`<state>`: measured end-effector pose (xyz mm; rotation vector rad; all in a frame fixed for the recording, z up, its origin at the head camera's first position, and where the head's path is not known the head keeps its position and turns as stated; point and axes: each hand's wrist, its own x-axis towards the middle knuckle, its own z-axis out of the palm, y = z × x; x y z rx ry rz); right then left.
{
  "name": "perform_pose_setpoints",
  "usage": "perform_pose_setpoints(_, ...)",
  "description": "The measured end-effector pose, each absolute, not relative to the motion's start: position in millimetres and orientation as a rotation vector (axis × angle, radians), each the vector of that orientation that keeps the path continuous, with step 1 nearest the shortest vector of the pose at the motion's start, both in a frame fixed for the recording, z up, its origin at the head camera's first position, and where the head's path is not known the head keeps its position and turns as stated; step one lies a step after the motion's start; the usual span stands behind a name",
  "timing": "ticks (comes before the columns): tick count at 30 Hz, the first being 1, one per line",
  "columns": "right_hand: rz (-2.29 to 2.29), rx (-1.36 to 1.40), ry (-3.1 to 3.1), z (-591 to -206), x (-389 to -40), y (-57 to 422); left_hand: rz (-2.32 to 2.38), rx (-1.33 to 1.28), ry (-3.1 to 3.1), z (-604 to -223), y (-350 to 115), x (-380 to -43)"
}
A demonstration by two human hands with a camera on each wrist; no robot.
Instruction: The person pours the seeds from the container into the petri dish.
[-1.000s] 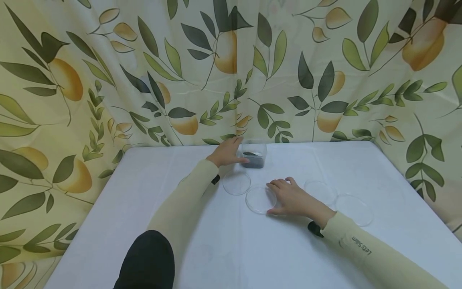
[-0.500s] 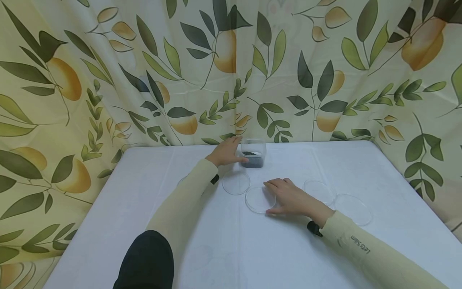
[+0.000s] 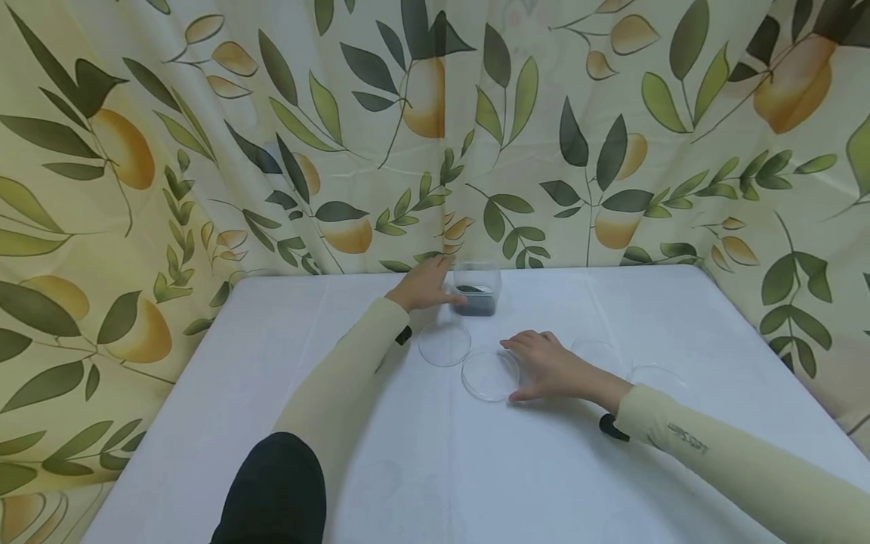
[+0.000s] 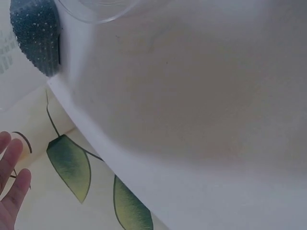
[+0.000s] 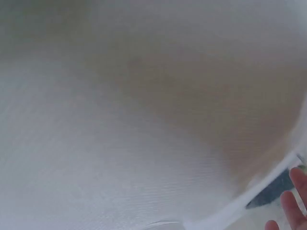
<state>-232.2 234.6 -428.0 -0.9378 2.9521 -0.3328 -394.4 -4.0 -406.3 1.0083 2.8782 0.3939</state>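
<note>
A clear plastic box point(image 3: 477, 289) with dark grains in its lower part stands at the table's back edge. My left hand point(image 3: 423, 285) is at the box's left side, thumb by its front; the left wrist view has the fingers point(image 4: 10, 160) extended and the grains point(image 4: 36, 36) beyond. Nearer the middle lies a clear round dish point(image 3: 489, 376). My right hand point(image 3: 547, 369) spreads thumb and fingers around its right side; whether they touch the rim is unclear. Extended right fingers point(image 5: 291, 208) show in the right wrist view.
Another clear round dish point(image 3: 445, 344) lies just behind and left of the first, rims close together. Two more faint dishes, one rear point(image 3: 596, 352) and one farther right point(image 3: 658, 375), lie partly behind the right arm. A white cloth covers the table point(image 3: 421, 468); a patterned curtain point(image 3: 516, 174) hangs behind.
My right hand has shifted slightly to the right, and its forearm has swung right, covering more of the right-hand dishes. The left hand, the box and the dishes stay where they were.
</note>
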Motion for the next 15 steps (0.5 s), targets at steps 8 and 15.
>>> perform_pose_setpoints(8, -0.28, -0.989, 2.964, -433.6, -232.9, 234.3, 0.407, 1.038, 2.862, -404.4, -0.4, -397.2)
perform_pose_setpoints(15, -0.273, -1.002, 2.984, -435.5, -234.7, 234.9, 0.384, 1.03, 2.856, -404.6, 1.5, -399.0)
